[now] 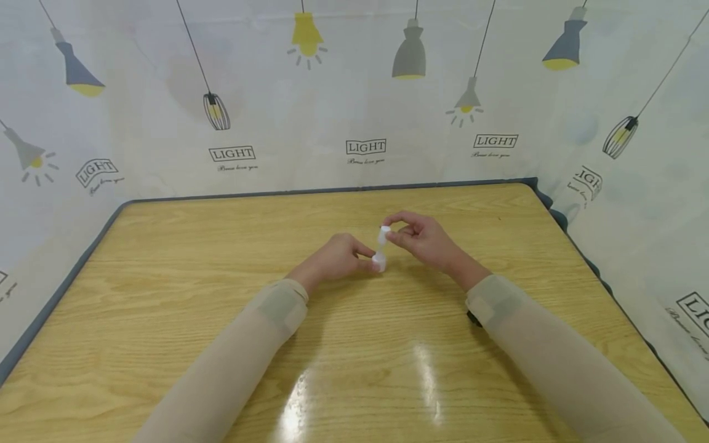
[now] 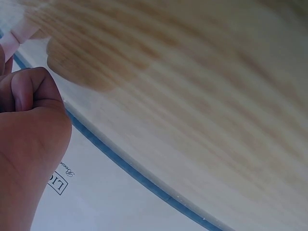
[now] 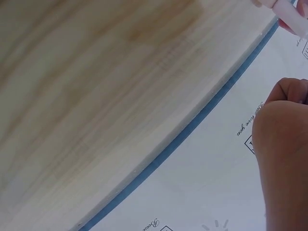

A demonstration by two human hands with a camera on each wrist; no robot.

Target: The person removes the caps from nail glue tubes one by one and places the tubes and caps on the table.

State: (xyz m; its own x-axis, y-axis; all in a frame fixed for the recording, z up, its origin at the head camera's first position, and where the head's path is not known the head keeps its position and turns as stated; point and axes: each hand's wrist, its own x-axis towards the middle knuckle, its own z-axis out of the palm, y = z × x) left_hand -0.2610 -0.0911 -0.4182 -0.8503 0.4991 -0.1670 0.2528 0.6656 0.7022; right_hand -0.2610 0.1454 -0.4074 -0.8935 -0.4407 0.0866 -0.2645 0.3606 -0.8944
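A small white plastic bottle-like piece (image 1: 379,263) with a paler, narrower middle stands upright over the table's centre. Its exact kind is too small to make out. At its base, the thumb and fingers of my left hand (image 1: 339,257) pinch it from the left. Higher up, my right hand (image 1: 425,241) pinches the white cap-like top (image 1: 384,230) between thumb and forefinger. The left wrist view shows part of the pale plastic (image 2: 23,31) at its upper left edge, past the curled fingers. A pale tube-like part (image 3: 290,18) appears in the right wrist view's top corner.
The wood-grain table (image 1: 354,357) has a dark blue edge (image 1: 310,192) along its back. Behind it hangs a white backdrop (image 1: 310,123) printed with lamps and lettering. A small black object (image 1: 474,319) shows under the right sleeve cuff (image 1: 495,298).
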